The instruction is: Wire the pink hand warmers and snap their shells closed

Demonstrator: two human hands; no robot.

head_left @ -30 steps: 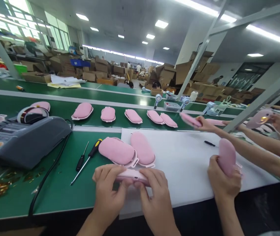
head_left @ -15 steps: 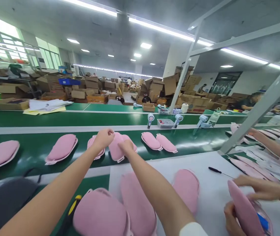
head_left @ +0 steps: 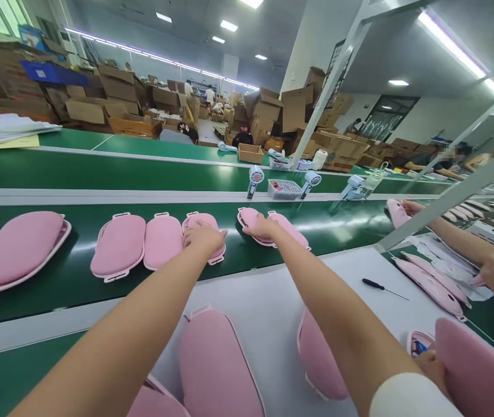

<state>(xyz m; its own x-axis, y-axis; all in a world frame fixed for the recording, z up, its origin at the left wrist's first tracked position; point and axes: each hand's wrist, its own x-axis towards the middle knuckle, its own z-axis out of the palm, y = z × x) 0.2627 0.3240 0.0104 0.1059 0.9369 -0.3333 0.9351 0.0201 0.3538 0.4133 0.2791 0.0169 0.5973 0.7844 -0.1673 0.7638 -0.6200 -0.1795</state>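
Observation:
My left hand (head_left: 203, 236) is over a pink oval case (head_left: 215, 222) with a pale rim and end loops, its fingers curled on it. To the right, my right hand (head_left: 260, 227) grips the left part of another pink case (head_left: 247, 216), thumb and fingers at its edge. A further pink case (head_left: 292, 231) lies right behind that hand. Left of my left hand, two pink cases, a middle one (head_left: 164, 240) and a wider one (head_left: 120, 246), sit side by side on the green belt (head_left: 79, 263). Both palms are hidden.
A larger-looking pink case (head_left: 21, 249) lies at far left. Below my arms, several pink cases (head_left: 218, 359) rest on a white sheet (head_left: 273, 301) with a screwdriver (head_left: 374, 284). A co-worker's hand (head_left: 431, 368) holds a case at right. A slanted metal post (head_left: 450, 191) stands there.
My hands have moved apart: the left one stays over a case, the right one has gone right onto another. The cases at left now sit closer together. The view has turned downward.

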